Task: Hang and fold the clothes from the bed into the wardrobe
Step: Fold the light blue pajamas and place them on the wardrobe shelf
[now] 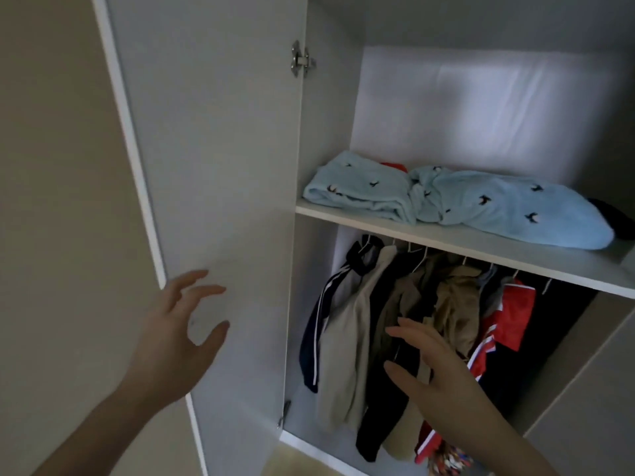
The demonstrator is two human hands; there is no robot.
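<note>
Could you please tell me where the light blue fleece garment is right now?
In the head view, the light blue fleece garment lies folded on the wardrobe shelf, right of the open door and directly above the hanging clothes.

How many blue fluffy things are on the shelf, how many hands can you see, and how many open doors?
Light blue fluffy clothes on the shelf: 2, one on the left and one on the right
Hands: 2, the left hand and the right hand
Open wardrobe doors: 1, the door
Total: 5
</note>
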